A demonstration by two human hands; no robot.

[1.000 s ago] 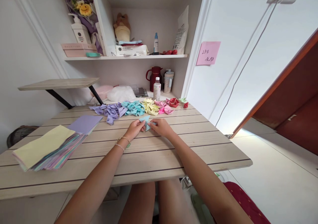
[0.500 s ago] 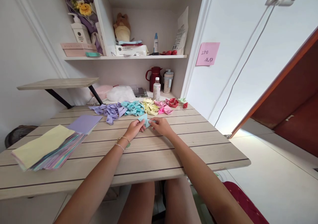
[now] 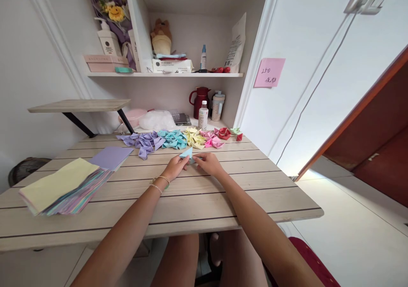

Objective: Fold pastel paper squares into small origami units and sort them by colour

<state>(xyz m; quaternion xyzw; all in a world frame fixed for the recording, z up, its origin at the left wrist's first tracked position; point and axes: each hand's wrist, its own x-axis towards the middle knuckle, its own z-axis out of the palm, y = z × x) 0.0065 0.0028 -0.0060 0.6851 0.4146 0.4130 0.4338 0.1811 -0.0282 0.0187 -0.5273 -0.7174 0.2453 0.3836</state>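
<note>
A small light-blue folded paper (image 3: 187, 153) is held between both hands, just above the table. My left hand (image 3: 176, 166) pinches its left side between thumb and fingers. On its right edge the fingers of my right hand (image 3: 208, 163) are closed; my fingers cover part of the folds. Just beyond the hands lies a row of folded paper pieces: purple ones (image 3: 145, 142), turquoise ones (image 3: 174, 139), yellow ones (image 3: 195, 138), pink ones (image 3: 213, 140) and red ones (image 3: 224, 133).
A stack of coloured paper sheets (image 3: 60, 185) lies at the left, with purple sheets (image 3: 111, 157) beside it. A small raised shelf (image 3: 79, 105) stands on the table (image 3: 197, 198) at back left. Behind the row are a bottle (image 3: 203, 116), a red jug (image 3: 200, 102) and a tumbler (image 3: 217, 106).
The light-blue paper has been turned and now shows a narrower, pointed shape. Both hands stay close together on it. The view has shifted slightly.
</note>
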